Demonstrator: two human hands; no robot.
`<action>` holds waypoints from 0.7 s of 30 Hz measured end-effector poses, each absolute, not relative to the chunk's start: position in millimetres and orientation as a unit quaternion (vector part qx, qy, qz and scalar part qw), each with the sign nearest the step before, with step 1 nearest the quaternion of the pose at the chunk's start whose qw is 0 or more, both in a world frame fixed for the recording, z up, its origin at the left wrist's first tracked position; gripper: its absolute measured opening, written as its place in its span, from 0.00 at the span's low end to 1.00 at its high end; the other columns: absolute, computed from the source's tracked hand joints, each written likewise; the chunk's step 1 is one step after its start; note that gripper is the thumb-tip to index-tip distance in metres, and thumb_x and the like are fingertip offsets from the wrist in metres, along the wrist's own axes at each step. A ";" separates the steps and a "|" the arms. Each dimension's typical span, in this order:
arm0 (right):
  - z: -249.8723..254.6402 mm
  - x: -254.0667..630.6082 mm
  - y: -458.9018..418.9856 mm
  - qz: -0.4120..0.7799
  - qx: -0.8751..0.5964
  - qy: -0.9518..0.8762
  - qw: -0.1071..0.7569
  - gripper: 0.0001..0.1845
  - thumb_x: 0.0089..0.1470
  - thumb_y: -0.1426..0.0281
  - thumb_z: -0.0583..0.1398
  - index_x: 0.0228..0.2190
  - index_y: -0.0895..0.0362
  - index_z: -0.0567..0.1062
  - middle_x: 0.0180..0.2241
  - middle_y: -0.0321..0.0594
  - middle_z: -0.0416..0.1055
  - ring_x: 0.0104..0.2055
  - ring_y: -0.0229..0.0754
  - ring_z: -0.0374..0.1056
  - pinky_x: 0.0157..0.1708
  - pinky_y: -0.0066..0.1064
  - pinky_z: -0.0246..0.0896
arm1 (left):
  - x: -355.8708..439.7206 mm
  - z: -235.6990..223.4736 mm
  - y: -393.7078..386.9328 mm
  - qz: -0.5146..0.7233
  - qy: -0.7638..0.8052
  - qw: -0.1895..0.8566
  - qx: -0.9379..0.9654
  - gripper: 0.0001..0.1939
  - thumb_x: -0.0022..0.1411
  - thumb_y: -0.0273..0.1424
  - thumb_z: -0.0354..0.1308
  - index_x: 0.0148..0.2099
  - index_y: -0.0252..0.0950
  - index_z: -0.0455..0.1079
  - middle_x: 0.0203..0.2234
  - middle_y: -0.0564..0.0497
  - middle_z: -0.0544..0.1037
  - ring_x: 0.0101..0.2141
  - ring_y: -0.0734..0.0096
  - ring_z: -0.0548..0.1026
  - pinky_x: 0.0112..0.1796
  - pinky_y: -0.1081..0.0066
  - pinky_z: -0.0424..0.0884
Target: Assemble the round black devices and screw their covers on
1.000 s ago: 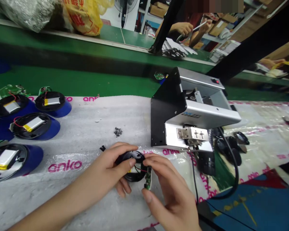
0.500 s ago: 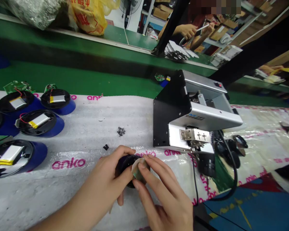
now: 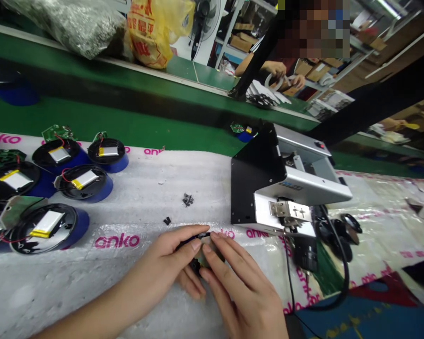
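In the head view my left hand [image 3: 173, 256] wraps round a dark round housing [image 3: 196, 264] low in the middle, mostly hidden by fingers. A thin pale grey-green piece [image 3: 207, 241] lies against the housing; its exact kind is hidden. My right hand [image 3: 245, 285] pinches this piece, with its fingertips close to my left thumb. Just beyond the hands, a small black scrap [image 3: 167, 220] and a little pile of black bits [image 3: 188, 200] lie on the foam-covered bench [image 3: 155, 188].
Several blue round housings [image 3: 81, 223] with silver battery packs, some with green circuit boards, stand at left. A silver-and-black machine [image 3: 256, 183] stands right, its black cable [image 3: 346, 278] looping forward. Dark round parts [image 3: 351, 222] lie beside it. Across the bench, a person's hands [image 3: 281, 75] hold a white ring.
The camera view has shifted, so the bench things appear further right and lower. My fingers have closed in over the pale piece, which now lies flatter against the dark housing.
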State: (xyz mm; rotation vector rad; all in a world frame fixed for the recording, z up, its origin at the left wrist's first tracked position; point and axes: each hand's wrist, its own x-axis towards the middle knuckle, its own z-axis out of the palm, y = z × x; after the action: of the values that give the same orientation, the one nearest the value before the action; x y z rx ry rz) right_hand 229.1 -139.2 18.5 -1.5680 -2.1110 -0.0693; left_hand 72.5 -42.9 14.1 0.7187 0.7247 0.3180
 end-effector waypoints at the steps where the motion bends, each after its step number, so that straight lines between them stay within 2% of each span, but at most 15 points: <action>1: 18.9 228.8 -138.1 -0.034 -0.575 -0.778 0.249 0.17 0.61 0.76 0.58 0.51 0.63 0.76 0.55 0.48 0.72 0.62 0.43 0.64 0.59 0.35 0.67 | 72.6 13.5 -43.0 0.153 0.345 0.860 0.344 0.31 0.61 0.41 0.63 0.63 0.32 0.67 0.21 0.52 0.82 0.21 0.69 0.81 0.24 0.75 0.79; 5: 20.2 227.4 -135.1 -0.061 -0.569 -0.781 0.252 0.16 0.62 0.73 0.58 0.50 0.63 0.77 0.53 0.47 0.75 0.59 0.45 0.69 0.55 0.35 0.71 | 73.3 11.2 -43.5 0.159 0.346 0.858 0.346 0.32 0.62 0.42 0.61 0.64 0.31 0.66 0.22 0.51 0.82 0.21 0.68 0.81 0.25 0.74 0.79; 12: 20.0 228.7 -132.5 -0.121 -0.547 -0.802 0.208 0.15 0.61 0.74 0.57 0.47 0.64 0.79 0.49 0.50 0.77 0.54 0.49 0.73 0.48 0.37 0.77 | 74.8 14.9 -48.2 0.176 0.368 0.835 0.369 0.24 0.65 0.39 0.57 0.59 0.32 0.70 0.23 0.50 0.83 0.19 0.70 0.80 0.23 0.76 0.76; 15: 20.5 226.7 -131.6 -0.153 -0.545 -0.799 0.203 0.14 0.62 0.74 0.56 0.44 0.64 0.80 0.46 0.50 0.79 0.50 0.49 0.75 0.45 0.36 0.78 | 75.6 15.7 -49.2 0.176 0.374 0.828 0.379 0.27 0.64 0.40 0.57 0.60 0.30 0.69 0.22 0.50 0.83 0.19 0.69 0.80 0.22 0.75 0.76; 21: 26.9 222.7 -135.3 -0.132 -0.569 -0.798 0.148 0.18 0.62 0.73 0.54 0.48 0.63 0.79 0.49 0.51 0.77 0.51 0.54 0.74 0.43 0.41 0.79 | 75.0 17.7 -46.6 0.174 0.376 0.832 0.368 0.29 0.62 0.40 0.59 0.61 0.29 0.68 0.23 0.49 0.83 0.20 0.69 0.80 0.24 0.73 0.76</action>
State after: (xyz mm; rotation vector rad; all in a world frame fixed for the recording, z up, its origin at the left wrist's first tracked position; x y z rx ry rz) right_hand 222.7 -135.3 26.9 -1.6358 -2.2968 -0.3812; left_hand 75.0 -46.6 17.7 0.7803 0.7969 0.3680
